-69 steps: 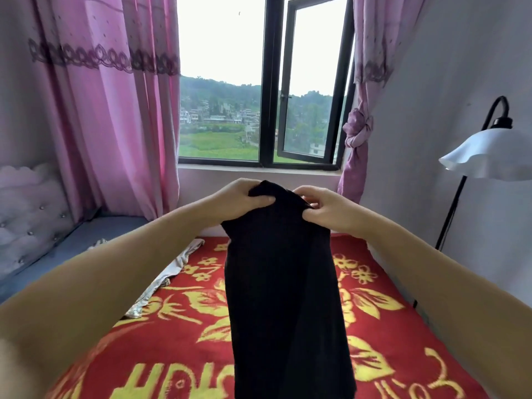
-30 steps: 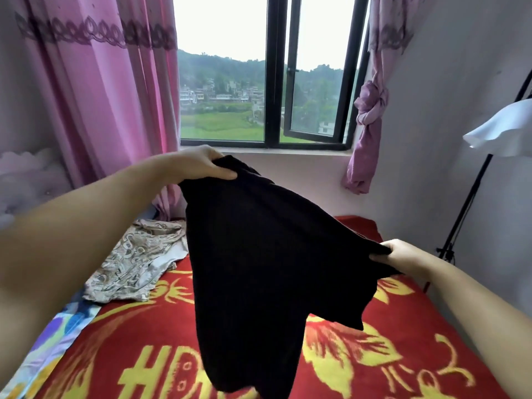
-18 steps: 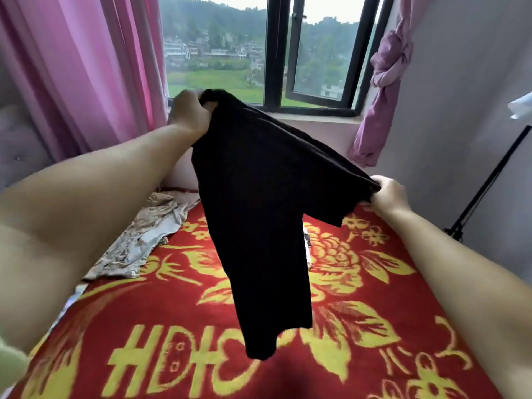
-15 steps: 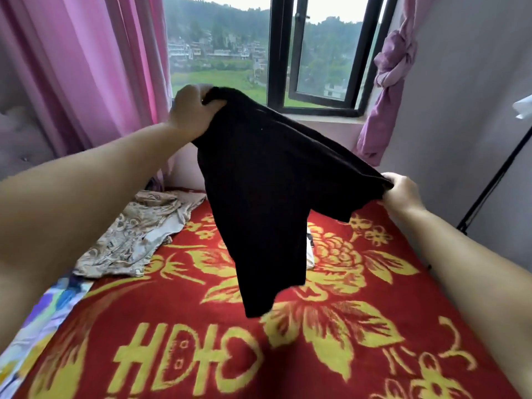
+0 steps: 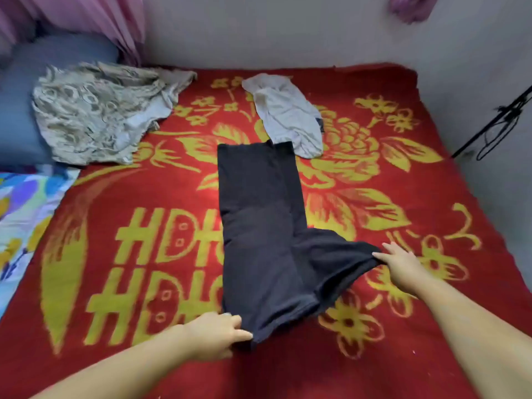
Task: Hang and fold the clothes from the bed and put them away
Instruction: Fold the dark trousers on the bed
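Observation:
A black garment (image 5: pixel 259 231) lies flat along the middle of the red and yellow blanket (image 5: pixel 144 254), its legs pointing toward the far wall. My left hand (image 5: pixel 218 334) pinches its near corner at the bottom. My right hand (image 5: pixel 398 262) holds the other waist corner, pulled out to the right. A beige patterned garment (image 5: pixel 98 110) lies crumpled at the far left. A pale grey garment (image 5: pixel 288 110) lies just beyond the black one's far end.
A blue pillow (image 5: pixel 17 116) sits at the far left under the patterned garment. A flowered sheet (image 5: pixel 17 214) shows at the left edge. Pink curtains (image 5: pixel 86 15) hang at the top left. A black lamp stand (image 5: pixel 495 125) leans by the right wall.
The black garment was held up in the air in front of the window; now it is laid flat on the blanket. Both hands came down with it, and my view tilted down to the bed.

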